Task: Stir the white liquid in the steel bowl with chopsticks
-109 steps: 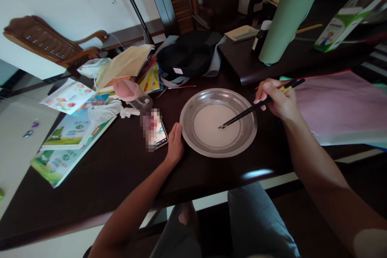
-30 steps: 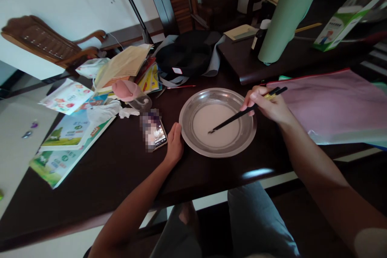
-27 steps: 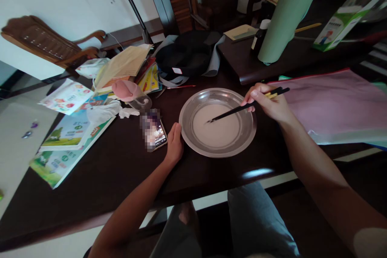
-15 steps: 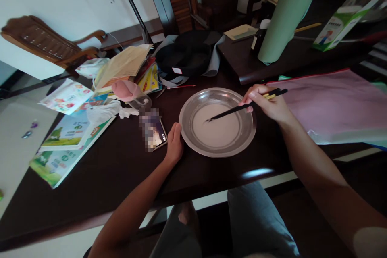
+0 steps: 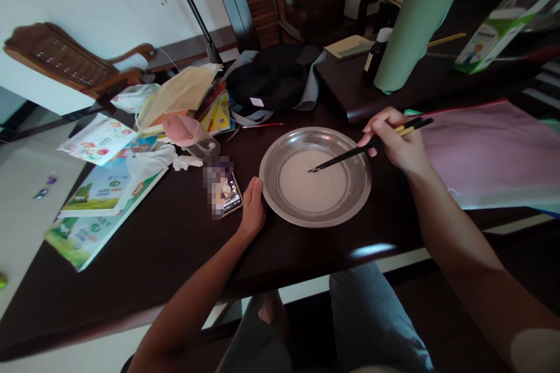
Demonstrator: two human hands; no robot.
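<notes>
A wide, shallow metal basin (image 5: 359, 198) sits on the dark wooden table, with a milky white liquid (image 5: 308, 195) in its bottom. My left hand (image 5: 252, 208) grips the basin's left rim, its fingers close together and partly hidden against the edge. Over the right rim, my right hand (image 5: 396, 143) is closed around a pair of black chopsticks (image 5: 343, 156) with gold-coloured upper parts. Their tips slant down to the left and meet the liquid near the middle of the basin. Just left of my left hand lies a phone (image 5: 231, 201) with a lit screen, partly blurred out.
Books (image 5: 94, 233), tissues and a pink-topped cup (image 5: 186, 131) crowd the left side. Behind the basin lies a black bag (image 5: 266, 78). To the right are a pink folder (image 5: 476, 151), a tall green cylinder (image 5: 422, 23), a dark bottle (image 5: 377, 58) and a green-white carton (image 5: 485, 41).
My right hand has moved right and slightly up with the chopsticks, whose tips have shifted right through the liquid. The basin and my left hand have stayed in place.
</notes>
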